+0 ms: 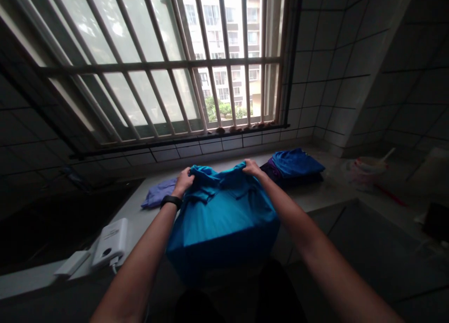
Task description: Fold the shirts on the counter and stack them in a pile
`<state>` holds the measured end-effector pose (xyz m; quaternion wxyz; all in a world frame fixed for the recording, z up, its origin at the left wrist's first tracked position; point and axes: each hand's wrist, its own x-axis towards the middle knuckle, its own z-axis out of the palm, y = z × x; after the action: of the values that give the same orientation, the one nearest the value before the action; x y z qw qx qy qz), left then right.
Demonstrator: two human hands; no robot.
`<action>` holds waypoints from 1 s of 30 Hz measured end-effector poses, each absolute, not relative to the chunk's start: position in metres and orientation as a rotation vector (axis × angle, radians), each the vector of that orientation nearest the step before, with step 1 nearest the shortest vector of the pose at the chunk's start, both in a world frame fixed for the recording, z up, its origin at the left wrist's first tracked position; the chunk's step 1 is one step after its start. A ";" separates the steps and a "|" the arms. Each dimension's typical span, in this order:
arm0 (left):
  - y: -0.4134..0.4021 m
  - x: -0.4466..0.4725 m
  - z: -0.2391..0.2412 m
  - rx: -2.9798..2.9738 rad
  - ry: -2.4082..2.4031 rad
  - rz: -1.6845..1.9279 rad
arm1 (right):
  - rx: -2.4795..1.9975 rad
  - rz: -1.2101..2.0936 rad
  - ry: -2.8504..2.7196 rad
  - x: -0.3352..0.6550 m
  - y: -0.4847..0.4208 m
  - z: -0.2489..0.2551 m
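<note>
Two grips share one teal garment: the left grip (184,182) is closed on its far left corner, the right grip (252,168) on its far right corner, each with cloth pinched in the fingers. The teal garment (224,220) lies wholly on the body side of that hold. From the line between the grips it runs back toward the wearer across the desk (136,215), then drops over the near edge, where its lower part hangs in shade. The held edge spans crosswise from grip to grip, sagging a little midway, with loose folds just below each hand. Whether the cloth is longer across or toward the body I cannot tell, since the hanging end is too dark.

Neither grip is clearly nearer to the cloth, as both touch it; the left one sits slightly closer to the wearer. My judgement is that handling turns on this: the bulk trails behind the grips, and its overhang would probably drag.

Just left of the left grip lies a lilac cloth (157,194), partly hidden by that hand. Right of the right grip rests a folded blue pile (298,164). A white device (111,241) sits nearer the body, left of the left forearm.
</note>
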<state>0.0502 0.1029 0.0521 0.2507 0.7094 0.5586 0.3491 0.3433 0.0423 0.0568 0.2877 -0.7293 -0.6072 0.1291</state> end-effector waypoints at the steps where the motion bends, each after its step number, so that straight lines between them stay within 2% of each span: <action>1: 0.103 0.051 0.063 1.934 1.475 1.059 | -1.909 0.282 -1.597 0.344 0.045 0.069; 4: 0.085 0.042 0.083 1.945 1.220 1.401 | -1.622 0.120 -1.504 0.349 0.033 0.086; 6: 0.058 0.025 0.077 1.997 1.144 1.431 | -1.332 0.106 -1.497 0.352 0.003 0.073; 9: 0.008 -0.011 0.039 2.146 1.201 1.148 | -1.142 0.230 -1.638 0.356 -0.063 0.021; 13: -0.040 -0.049 -0.032 2.241 1.140 0.756 | -1.276 0.411 -1.689 0.354 -0.142 -0.055; 16: -0.048 -0.056 -0.064 2.289 1.184 0.662 | -1.406 0.465 -1.787 0.353 -0.163 -0.083; 19: -0.035 -0.045 -0.067 2.323 1.195 0.647 | -1.473 0.472 -1.861 0.358 -0.145 -0.083; 25: -0.005 -0.014 -0.034 2.316 1.218 0.669 | -1.521 0.490 -1.846 0.367 -0.088 -0.044; 30: -0.026 -0.029 -0.040 2.273 1.277 0.816 | -1.346 0.445 -1.846 0.375 -0.113 -0.048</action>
<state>-0.0290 -0.0258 -0.0405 0.2035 0.8145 0.4577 0.2926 0.3752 -0.1134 -0.0475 0.3960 -0.5310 -0.7282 0.1757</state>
